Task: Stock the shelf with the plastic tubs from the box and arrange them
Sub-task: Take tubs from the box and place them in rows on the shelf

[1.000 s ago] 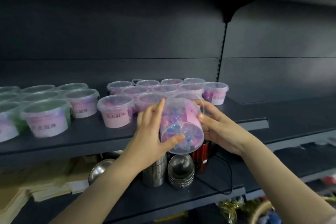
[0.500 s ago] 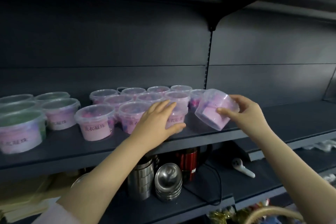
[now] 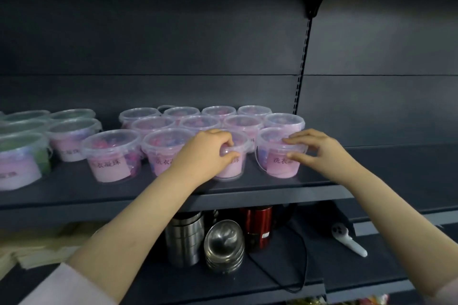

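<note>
Pink-labelled clear plastic tubs (image 3: 111,156) stand in a block on the dark shelf (image 3: 247,195): you have four in the front row, four in the middle row and at least four lids visible in the back row, with a further lid edge behind them that cannot be counted with certainty. All sit upright, lids on, packed touching or just beside one another.

Your left hand (image 3: 205,153) covers the third front tub (image 3: 233,163); thumb and fingers pinch its rim at the near side, so that grip is closed on the tub. Your right hand (image 3: 319,148) rests at the rightmost front tub (image 3: 280,156), fingertips on the lid edge and thumb against the label side; the grip is loosely closed around its rim. Both tubs stand on the shelf, near its front edge.

To the left, a separate group of green-tinted tubs (image 3: 22,156) stands apart from the pink block; five or six show, the count is unclear at the frame edge.

On the lower shelf (image 3: 347,282) you have one stack of steel cups (image 3: 183,240), one stack of steel bowls (image 3: 224,245), one red canister (image 3: 257,225), a black cable (image 3: 301,262) and one white handle-shaped item (image 3: 347,240).
</note>
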